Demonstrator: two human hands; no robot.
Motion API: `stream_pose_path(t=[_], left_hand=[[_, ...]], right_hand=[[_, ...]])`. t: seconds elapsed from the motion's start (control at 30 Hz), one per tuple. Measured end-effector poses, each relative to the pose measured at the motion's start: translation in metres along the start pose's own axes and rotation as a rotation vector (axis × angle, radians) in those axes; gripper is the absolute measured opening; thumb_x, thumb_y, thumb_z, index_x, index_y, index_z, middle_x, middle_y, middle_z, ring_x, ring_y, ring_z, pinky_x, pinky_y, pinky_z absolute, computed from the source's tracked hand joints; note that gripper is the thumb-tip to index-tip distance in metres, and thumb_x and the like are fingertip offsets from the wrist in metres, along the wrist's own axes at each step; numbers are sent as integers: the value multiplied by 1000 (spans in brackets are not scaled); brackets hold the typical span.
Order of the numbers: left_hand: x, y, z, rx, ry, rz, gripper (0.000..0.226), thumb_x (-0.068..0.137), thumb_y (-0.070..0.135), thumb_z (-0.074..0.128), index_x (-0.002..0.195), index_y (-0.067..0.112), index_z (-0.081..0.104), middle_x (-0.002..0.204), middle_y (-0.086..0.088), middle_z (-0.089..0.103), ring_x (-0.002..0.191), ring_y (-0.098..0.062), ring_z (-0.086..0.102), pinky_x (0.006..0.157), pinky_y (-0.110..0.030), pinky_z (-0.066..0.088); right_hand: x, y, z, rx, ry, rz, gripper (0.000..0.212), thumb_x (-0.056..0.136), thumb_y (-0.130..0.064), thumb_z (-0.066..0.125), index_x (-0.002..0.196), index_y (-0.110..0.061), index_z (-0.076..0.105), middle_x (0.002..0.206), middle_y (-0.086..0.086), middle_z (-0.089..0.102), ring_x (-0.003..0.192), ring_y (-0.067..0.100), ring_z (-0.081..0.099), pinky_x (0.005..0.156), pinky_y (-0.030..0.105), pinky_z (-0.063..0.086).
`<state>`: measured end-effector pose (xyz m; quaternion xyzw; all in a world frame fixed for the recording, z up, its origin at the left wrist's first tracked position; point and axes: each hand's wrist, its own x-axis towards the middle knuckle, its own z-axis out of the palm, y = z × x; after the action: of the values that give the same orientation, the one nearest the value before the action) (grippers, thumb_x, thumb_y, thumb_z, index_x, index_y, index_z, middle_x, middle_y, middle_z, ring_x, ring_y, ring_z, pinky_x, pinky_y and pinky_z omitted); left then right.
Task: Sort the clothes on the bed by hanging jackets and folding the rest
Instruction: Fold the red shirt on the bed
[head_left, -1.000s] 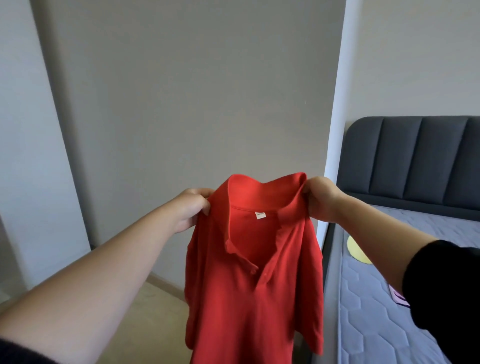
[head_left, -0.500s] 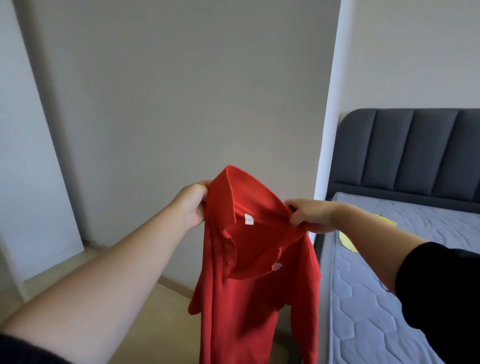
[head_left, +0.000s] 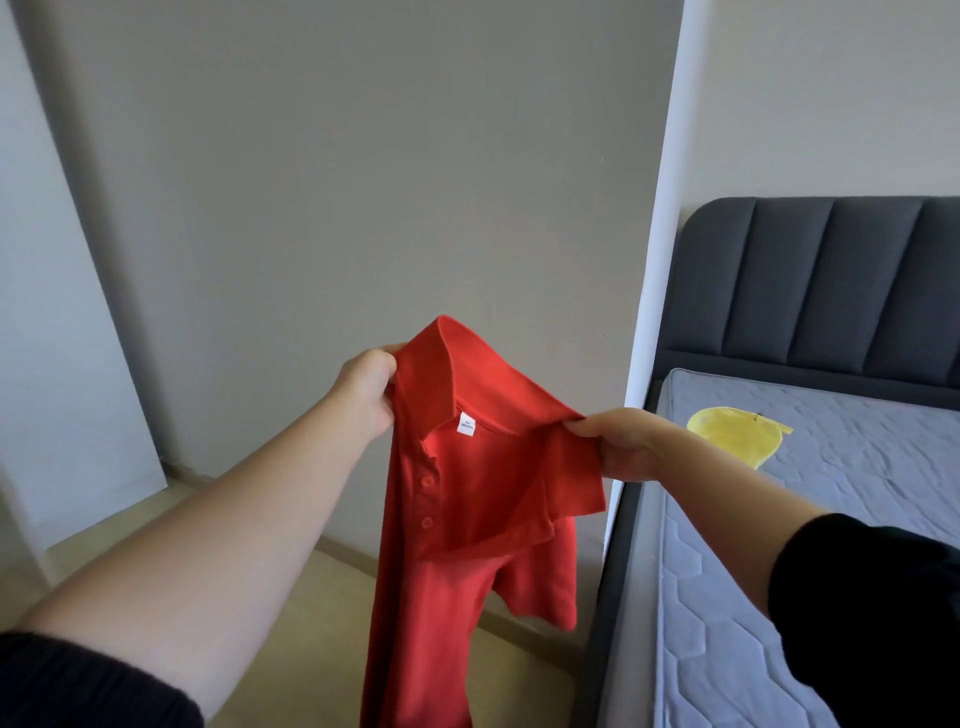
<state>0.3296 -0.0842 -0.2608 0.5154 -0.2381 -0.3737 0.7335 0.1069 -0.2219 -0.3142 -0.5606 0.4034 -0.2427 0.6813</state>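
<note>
My left hand (head_left: 366, 387) pinches the red polo shirt (head_left: 467, 519) at one shoulder, fingers curled into the cloth. My right hand (head_left: 618, 441) grips the collar's other side, lower down. The shirt hangs in the air, left of the bed (head_left: 883, 467). Held this unevenly, I judge it could land bunched and fold crooked. I see no container; only a yellow cloth (head_left: 735, 434) lies on the bed.

One shirt (head_left: 467, 519), red, dead centre. Two hands in play: left hand (head_left: 366, 387) at ten o'clock of it, right hand (head_left: 618, 441) at three. Two buttons (head_left: 427, 481) showing, one label (head_left: 466, 423). At three o'clock, one bed (head_left: 857, 509), one headboard (head_left: 831, 280), one yellow cloth (head_left: 732, 434).
</note>
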Motion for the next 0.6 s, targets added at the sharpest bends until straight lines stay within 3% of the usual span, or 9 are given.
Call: stream_pose_path(t=[0.13, 0.27, 0.33, 0.4, 0.5, 0.6], left_hand=[[6, -1, -13, 13, 50, -27, 52, 78, -13, 23, 99, 7, 66, 68, -7, 65, 61, -18, 61, 50, -24, 52], [11, -5, -20, 26, 94, -58, 44, 78, -12, 29, 90, 9, 65, 69, -8, 62, 62, -20, 58, 51, -24, 54], [11, -8, -21, 38, 97, -75, 39, 79, -11, 32, 85, 9, 65, 68, -8, 62, 60, -20, 59, 54, -27, 54], [8, -12, -20, 42, 61, -85, 35, 82, -8, 33, 78, 9, 63, 55, -5, 62, 49, -17, 61, 48, -24, 52], [0, -15, -9, -2, -36, -115, 31, 92, 2, 39, 70, 11, 59, 46, -2, 60, 39, -13, 59, 41, -21, 50], [-5, -16, 6, -54, -107, -114, 30, 93, 3, 41, 71, 11, 59, 44, -1, 58, 37, -12, 56, 40, -20, 48]], right_hand=[[-3, -2, -2, 159, -114, 54, 22, 97, -13, 48, 89, -3, 66, 78, 9, 73, 67, 19, 71, 67, 34, 59], [-4, -3, 2, 205, -100, 109, 25, 97, -7, 46, 86, 3, 66, 73, 17, 70, 59, 26, 70, 53, 41, 59], [-2, -4, 1, 224, -107, 99, 28, 98, -14, 49, 84, 0, 69, 74, 15, 71, 59, 25, 69, 54, 38, 59], [-3, -6, 0, 205, -144, 95, 36, 96, -29, 54, 79, -6, 75, 80, 12, 71, 65, 24, 69, 64, 38, 60], [-2, -4, 3, -70, -86, 72, 22, 91, -22, 62, 80, -7, 73, 82, 12, 71, 69, 23, 68, 70, 36, 58], [0, 4, 10, -359, 63, -118, 12, 92, -13, 60, 79, -11, 62, 72, 7, 62, 54, 16, 55, 52, 24, 47]])
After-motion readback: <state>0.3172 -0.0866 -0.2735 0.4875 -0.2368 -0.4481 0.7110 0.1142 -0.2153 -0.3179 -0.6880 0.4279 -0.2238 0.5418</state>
